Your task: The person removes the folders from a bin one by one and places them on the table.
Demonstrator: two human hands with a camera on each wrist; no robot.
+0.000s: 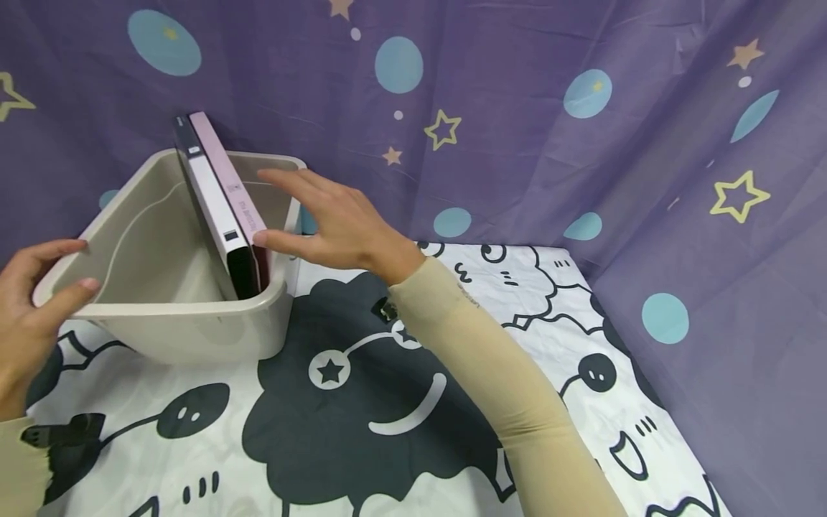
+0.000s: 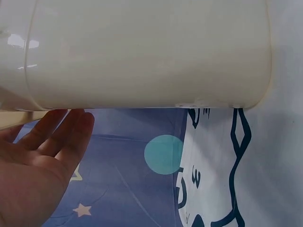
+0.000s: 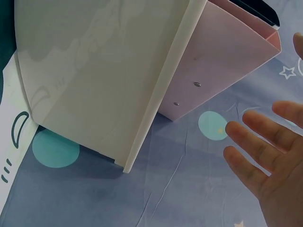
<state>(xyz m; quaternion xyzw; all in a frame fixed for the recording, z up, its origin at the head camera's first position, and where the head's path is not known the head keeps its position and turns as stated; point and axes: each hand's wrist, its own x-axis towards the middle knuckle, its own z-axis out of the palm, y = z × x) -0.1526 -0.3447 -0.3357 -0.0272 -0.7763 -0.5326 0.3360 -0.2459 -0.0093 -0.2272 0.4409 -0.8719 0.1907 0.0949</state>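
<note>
Head view: binders [image 1: 213, 194] lean between left hand [image 1: 34, 305], gripping the bin [image 1: 187, 334], and released right hand [image 1: 336, 222]

A curtained corner that looks homely, though the exact room cannot be told: a purple curtain [image 1: 517, 158] with stars and dots lines the far and right sides, beside a cartoon-sheep-print cloth [image 1: 349, 459].

The bin [image 1: 194, 334] is moulded in smooth, glossy plastic. The pink folder [image 3: 222, 56], seen dimly, is perhaps faced with matt card; shiny metal rivets [image 3: 197, 84] are set in it. Creased cloth is shown by the curtain [image 1: 497, 151].
</note>
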